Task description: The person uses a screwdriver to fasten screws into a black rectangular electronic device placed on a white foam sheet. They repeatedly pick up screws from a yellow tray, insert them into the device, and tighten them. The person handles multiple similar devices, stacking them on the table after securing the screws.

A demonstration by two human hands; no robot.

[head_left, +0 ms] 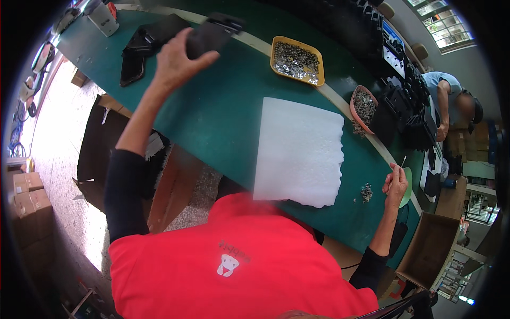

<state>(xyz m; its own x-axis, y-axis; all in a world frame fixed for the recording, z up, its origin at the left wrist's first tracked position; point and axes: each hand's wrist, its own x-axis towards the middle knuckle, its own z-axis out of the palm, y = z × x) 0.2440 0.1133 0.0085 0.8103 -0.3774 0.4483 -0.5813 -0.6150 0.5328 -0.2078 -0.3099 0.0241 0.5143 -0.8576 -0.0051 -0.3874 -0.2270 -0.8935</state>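
My left hand reaches to the far left part of the table. Its thumb and fingers are set around a black, boxy plastic part, which is blurred at its far end. More black parts lie just left of it, with a dark phone-shaped slab at their near side. At the right, my right hand is closed on a thin pale stick whose tip points away from me. A green round piece shows behind that hand. Left of it is a small pile of metal pieces.
A white foam sheet with a ragged edge lies before me on the green table. Beyond it are a yellow tray of small metal parts and a pink dish. A co-worker stands far right. Cardboard boxes flank the table.
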